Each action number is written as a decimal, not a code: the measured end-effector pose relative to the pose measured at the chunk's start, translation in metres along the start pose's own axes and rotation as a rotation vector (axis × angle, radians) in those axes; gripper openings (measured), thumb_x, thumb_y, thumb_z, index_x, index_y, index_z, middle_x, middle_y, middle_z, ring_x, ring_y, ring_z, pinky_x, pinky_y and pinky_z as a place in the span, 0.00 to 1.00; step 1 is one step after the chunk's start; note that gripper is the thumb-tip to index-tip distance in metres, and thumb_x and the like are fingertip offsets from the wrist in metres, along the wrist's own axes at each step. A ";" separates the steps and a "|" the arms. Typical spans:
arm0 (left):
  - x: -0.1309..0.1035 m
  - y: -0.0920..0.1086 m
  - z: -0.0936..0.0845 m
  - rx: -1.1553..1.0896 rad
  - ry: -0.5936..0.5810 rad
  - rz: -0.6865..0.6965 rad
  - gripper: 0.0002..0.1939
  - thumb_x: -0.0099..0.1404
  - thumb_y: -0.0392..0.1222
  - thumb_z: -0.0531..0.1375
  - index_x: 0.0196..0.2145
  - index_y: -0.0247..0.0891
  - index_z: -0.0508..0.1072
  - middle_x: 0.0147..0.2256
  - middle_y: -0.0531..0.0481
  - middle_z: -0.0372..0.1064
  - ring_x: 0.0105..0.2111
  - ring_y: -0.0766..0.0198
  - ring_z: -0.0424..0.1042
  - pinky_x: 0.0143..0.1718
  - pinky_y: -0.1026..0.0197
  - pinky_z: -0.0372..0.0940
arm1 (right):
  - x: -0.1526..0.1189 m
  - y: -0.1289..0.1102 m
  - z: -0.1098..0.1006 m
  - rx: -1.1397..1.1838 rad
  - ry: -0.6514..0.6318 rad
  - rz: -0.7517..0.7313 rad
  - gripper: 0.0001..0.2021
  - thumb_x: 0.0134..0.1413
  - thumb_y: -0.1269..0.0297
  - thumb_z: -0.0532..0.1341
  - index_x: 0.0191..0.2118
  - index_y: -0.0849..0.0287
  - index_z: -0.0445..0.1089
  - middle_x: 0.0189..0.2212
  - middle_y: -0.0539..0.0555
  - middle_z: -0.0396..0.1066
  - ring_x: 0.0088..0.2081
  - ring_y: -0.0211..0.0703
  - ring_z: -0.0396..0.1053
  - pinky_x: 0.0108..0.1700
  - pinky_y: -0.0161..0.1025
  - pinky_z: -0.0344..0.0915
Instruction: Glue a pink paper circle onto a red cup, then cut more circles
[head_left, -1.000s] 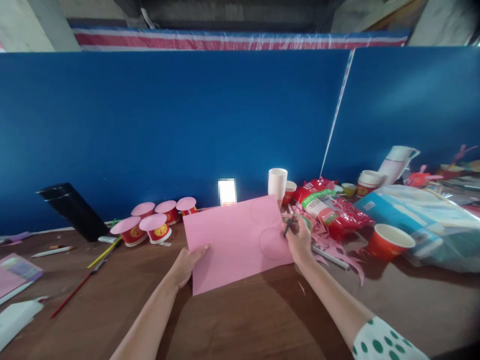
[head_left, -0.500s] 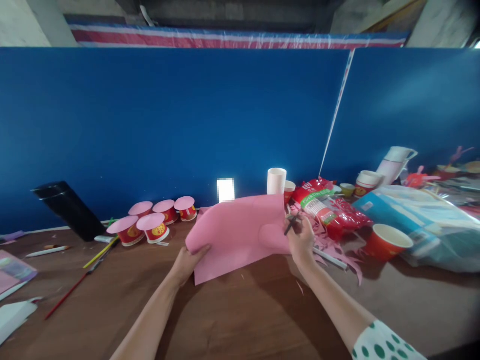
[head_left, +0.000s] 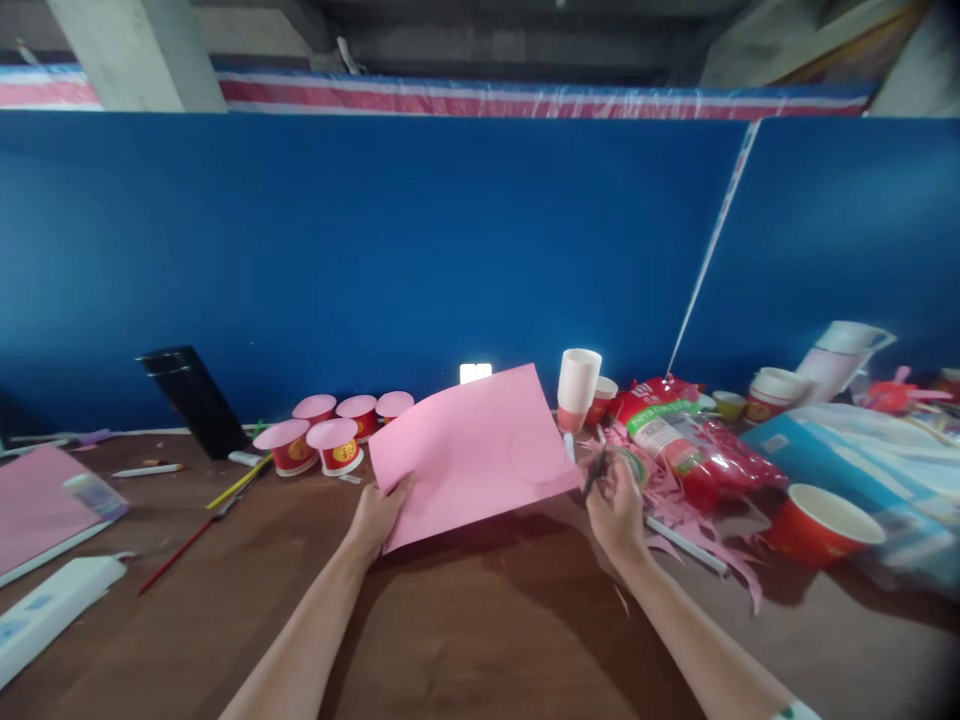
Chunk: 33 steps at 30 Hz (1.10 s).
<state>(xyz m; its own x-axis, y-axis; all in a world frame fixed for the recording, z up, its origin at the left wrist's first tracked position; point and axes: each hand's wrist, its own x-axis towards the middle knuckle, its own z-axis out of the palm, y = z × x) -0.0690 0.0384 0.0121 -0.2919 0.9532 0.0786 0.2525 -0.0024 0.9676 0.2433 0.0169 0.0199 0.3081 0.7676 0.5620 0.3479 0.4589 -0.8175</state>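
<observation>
The left hand's (head_left: 377,522) fingers are clamped on the edge of the sheet (head_left: 465,455), raised over the table (head_left: 465,650) and marked with a circle. The right hand's (head_left: 619,510) fingers are clamped on a dark tool (head_left: 595,472) beside the sheet's corner. Beyond stand five pink-topped cups (head_left: 341,458), left, and a red bag (head_left: 694,445), right; behind, a blue panel (head_left: 375,250).
</observation>
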 end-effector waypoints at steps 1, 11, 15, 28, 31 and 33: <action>0.001 0.001 -0.003 0.004 0.037 -0.004 0.21 0.52 0.49 0.61 0.38 0.29 0.73 0.36 0.41 0.74 0.38 0.54 0.72 0.34 0.61 0.67 | -0.005 -0.005 0.002 0.033 -0.098 0.001 0.17 0.51 0.61 0.57 0.47 0.60 0.60 0.36 0.58 0.67 0.34 0.43 0.67 0.34 0.38 0.66; 0.013 -0.007 -0.021 -0.197 0.147 -0.080 0.23 0.49 0.50 0.63 0.39 0.30 0.72 0.40 0.39 0.72 0.38 0.55 0.72 0.37 0.60 0.68 | -0.032 -0.026 0.012 0.211 -0.915 0.320 0.13 0.49 0.60 0.58 0.40 0.61 0.63 0.23 0.48 0.64 0.22 0.31 0.60 0.23 0.29 0.57; 0.014 -0.006 -0.020 -0.167 0.147 -0.102 0.23 0.48 0.50 0.64 0.37 0.29 0.72 0.39 0.39 0.72 0.37 0.55 0.72 0.35 0.61 0.68 | -0.028 -0.019 0.011 0.255 -0.901 0.450 0.12 0.46 0.60 0.59 0.37 0.61 0.63 0.24 0.48 0.65 0.24 0.33 0.63 0.24 0.30 0.60; 0.008 0.005 -0.016 -0.094 0.145 -0.129 0.23 0.47 0.50 0.64 0.35 0.29 0.74 0.36 0.39 0.73 0.34 0.55 0.73 0.31 0.60 0.68 | -0.026 -0.011 0.012 0.270 -0.917 0.503 0.12 0.45 0.60 0.60 0.36 0.61 0.62 0.25 0.47 0.63 0.24 0.32 0.62 0.24 0.29 0.59; 0.006 0.006 -0.012 -0.076 0.144 -0.115 0.21 0.47 0.50 0.64 0.34 0.29 0.74 0.34 0.40 0.74 0.32 0.56 0.73 0.29 0.61 0.68 | -0.025 -0.013 0.012 0.273 -0.902 0.512 0.14 0.45 0.58 0.61 0.36 0.61 0.62 0.24 0.47 0.63 0.24 0.32 0.63 0.24 0.29 0.59; 0.005 0.005 -0.009 -0.079 0.129 -0.097 0.21 0.47 0.49 0.64 0.35 0.29 0.73 0.35 0.40 0.74 0.33 0.56 0.73 0.29 0.62 0.68 | -0.024 -0.012 0.012 0.265 -0.891 0.504 0.14 0.45 0.58 0.61 0.36 0.60 0.63 0.23 0.47 0.64 0.23 0.33 0.63 0.24 0.30 0.60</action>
<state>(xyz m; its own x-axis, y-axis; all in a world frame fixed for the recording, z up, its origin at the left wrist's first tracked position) -0.0778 0.0405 0.0199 -0.4290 0.9033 0.0093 0.1456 0.0590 0.9876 0.2207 -0.0017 0.0142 -0.4354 0.8984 -0.0572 0.1233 -0.0034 -0.9924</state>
